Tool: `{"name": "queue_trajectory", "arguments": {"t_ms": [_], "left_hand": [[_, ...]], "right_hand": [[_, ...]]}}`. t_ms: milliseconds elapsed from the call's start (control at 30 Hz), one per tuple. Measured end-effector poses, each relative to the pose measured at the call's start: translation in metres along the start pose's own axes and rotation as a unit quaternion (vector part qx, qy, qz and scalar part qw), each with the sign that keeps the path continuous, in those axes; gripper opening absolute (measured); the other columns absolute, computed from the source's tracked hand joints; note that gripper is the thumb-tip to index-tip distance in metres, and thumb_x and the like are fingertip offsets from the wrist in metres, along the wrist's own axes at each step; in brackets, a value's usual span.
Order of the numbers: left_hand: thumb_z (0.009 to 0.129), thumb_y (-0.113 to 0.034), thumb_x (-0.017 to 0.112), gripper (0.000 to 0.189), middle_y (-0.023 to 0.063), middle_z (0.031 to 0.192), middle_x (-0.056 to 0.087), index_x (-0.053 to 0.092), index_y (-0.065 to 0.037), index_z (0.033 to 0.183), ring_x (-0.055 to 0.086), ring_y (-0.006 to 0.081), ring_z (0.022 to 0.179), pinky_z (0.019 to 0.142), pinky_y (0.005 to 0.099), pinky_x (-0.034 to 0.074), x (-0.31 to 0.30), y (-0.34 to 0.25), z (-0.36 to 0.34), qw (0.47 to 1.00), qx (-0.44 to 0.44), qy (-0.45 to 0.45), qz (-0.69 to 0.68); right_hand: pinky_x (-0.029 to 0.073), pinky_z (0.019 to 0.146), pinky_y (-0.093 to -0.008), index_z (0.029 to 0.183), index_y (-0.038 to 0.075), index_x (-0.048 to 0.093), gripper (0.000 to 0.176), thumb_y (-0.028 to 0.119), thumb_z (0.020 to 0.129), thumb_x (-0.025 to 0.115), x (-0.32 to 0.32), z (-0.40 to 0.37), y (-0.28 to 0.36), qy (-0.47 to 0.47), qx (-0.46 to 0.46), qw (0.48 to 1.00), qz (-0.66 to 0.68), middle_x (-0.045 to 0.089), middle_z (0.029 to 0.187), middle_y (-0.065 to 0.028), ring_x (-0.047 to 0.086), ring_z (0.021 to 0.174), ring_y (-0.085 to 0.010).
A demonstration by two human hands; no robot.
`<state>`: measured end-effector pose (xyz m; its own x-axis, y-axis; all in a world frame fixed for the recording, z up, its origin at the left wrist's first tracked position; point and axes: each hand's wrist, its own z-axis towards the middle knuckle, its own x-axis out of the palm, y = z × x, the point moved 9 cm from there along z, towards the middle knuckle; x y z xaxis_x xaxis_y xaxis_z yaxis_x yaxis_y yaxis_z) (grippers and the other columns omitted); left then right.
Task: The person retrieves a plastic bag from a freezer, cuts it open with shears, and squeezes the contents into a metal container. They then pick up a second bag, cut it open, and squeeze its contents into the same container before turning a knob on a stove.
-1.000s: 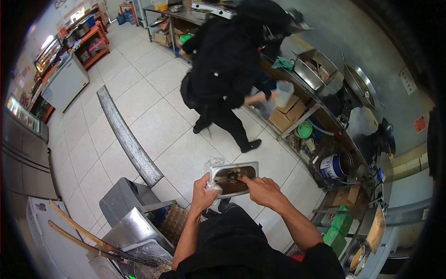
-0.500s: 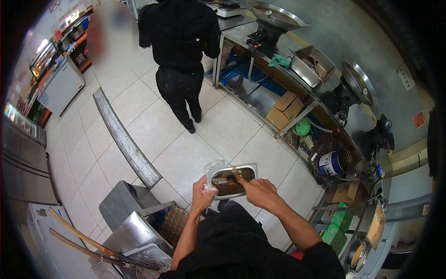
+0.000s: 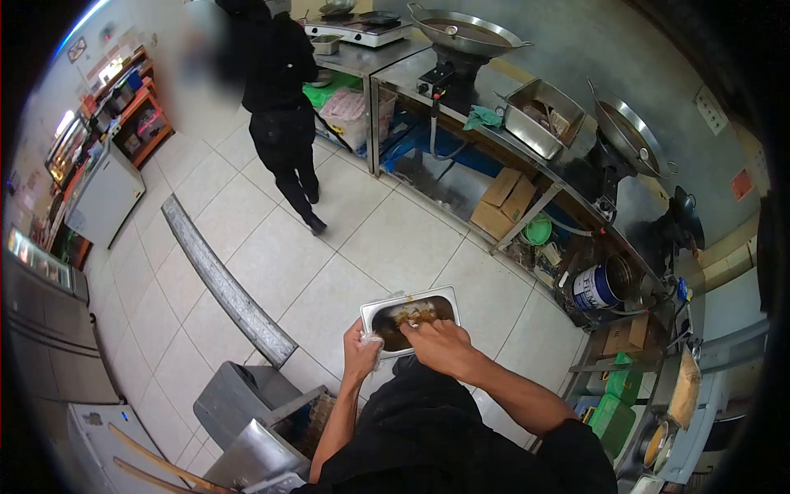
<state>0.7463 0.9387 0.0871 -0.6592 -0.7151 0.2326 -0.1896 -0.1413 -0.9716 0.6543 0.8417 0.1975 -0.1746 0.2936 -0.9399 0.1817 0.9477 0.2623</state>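
Observation:
A rectangular steel pan with brown sauce and some lumps of food in it is held in front of my body. My left hand is closed around the pan's left end, with crumpled clear plastic between hand and rim. Over the pan's front edge reaches my right hand, its fingers bent down into the sauce beside the pale and orange-brown lumps. Its fingertips are hidden, so what they hold, if anything, cannot be made out.
A person in black walks on the tiled floor ahead. Along the right runs a steel counter with large woks, a deep tray and a cardboard box below. A grey bin stands at lower left, near a metal floor strip.
The person in black has moved left and farther away. My right hand has shifted left and deeper over the pan, and the lumps in it show more. The view has turned slightly.

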Motion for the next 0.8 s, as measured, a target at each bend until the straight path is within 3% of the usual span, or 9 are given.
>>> {"name": "queue_trajectory", "arguments": {"t_ms": [167,300,400,467,533,667,800], "left_hand": [[0.077,0.001,0.055,0.044,0.0003,0.097,0.066,0.062,0.002,0.120,0.057,0.0079,0.081,0.074,0.0229,0.047,0.021,-0.008,0.070,1.000,0.002,-0.013,-0.009],[0.078,0.000,0.054,0.042,0.0011,0.099,0.067,0.062,0.003,0.118,0.059,0.0084,0.082,0.076,0.0236,0.048,0.055,-0.010,0.143,0.999,0.005,0.029,0.037],[0.078,-0.001,0.054,0.041,0.0019,0.101,0.067,0.062,0.003,0.118,0.060,0.0088,0.085,0.079,0.0239,0.048,0.084,-0.008,0.198,0.998,-0.002,0.048,0.043],[0.078,-0.001,0.054,0.042,0.0023,0.102,0.067,0.062,0.003,0.119,0.060,0.0093,0.086,0.080,0.0241,0.048,0.098,-0.005,0.224,0.998,-0.009,0.054,0.041],[0.077,-0.001,0.054,0.043,0.0024,0.102,0.067,0.062,0.003,0.119,0.060,0.0094,0.087,0.080,0.0242,0.048,0.114,-0.008,0.248,0.997,-0.007,0.059,0.046],[0.076,0.000,0.053,0.043,0.0015,0.099,0.066,0.062,0.003,0.118,0.059,0.0083,0.084,0.077,0.0239,0.048,0.151,-0.014,0.292,0.997,0.009,0.073,0.023],[0.076,0.001,0.056,0.041,-0.0011,0.093,0.065,0.063,0.002,0.117,0.056,0.0060,0.077,0.070,0.0218,0.046,0.160,0.008,0.332,0.997,-0.027,0.075,-0.003]], "right_hand": [[0.055,0.066,-0.0443,0.114,0.003,0.062,0.028,0.011,0.091,0.048,-0.065,0.022,-0.092,-0.027,0.104,0.994,-0.008,0.069,0.084,-0.0168,0.070,0.077,-0.0340],[0.055,0.069,-0.0439,0.119,0.005,0.061,0.031,0.012,0.092,0.048,-0.059,0.060,-0.145,0.056,0.110,0.992,-0.003,0.070,0.087,-0.0172,0.070,0.079,-0.0352],[0.055,0.070,-0.0437,0.119,0.004,0.061,0.031,0.013,0.093,0.047,-0.078,0.083,-0.179,0.014,0.055,0.998,0.021,0.070,0.088,-0.0168,0.070,0.083,-0.0352],[0.055,0.072,-0.0434,0.119,0.003,0.061,0.032,0.014,0.093,0.047,-0.101,0.088,-0.220,-0.039,0.091,0.994,0.038,0.070,0.089,-0.0161,0.069,0.084,-0.0340],[0.055,0.071,-0.0433,0.119,0.002,0.061,0.032,0.013,0.092,0.049,-0.132,0.091,-0.249,-0.052,0.133,0.990,0.023,0.070,0.088,-0.0163,0.070,0.081,-0.0329],[0.057,0.069,-0.0404,0.120,-0.001,0.061,0.034,0.011,0.090,0.052,-0.121,0.118,-0.264,0.005,0.101,0.994,-0.033,0.070,0.086,-0.0164,0.071,0.078,-0.0290],[0.057,0.067,-0.0413,0.120,-0.004,0.060,0.036,0.011,0.088,0.054,-0.132,0.136,-0.297,-0.058,0.082,0.995,0.030,0.070,0.085,-0.0195,0.072,0.079,-0.0287]]}}
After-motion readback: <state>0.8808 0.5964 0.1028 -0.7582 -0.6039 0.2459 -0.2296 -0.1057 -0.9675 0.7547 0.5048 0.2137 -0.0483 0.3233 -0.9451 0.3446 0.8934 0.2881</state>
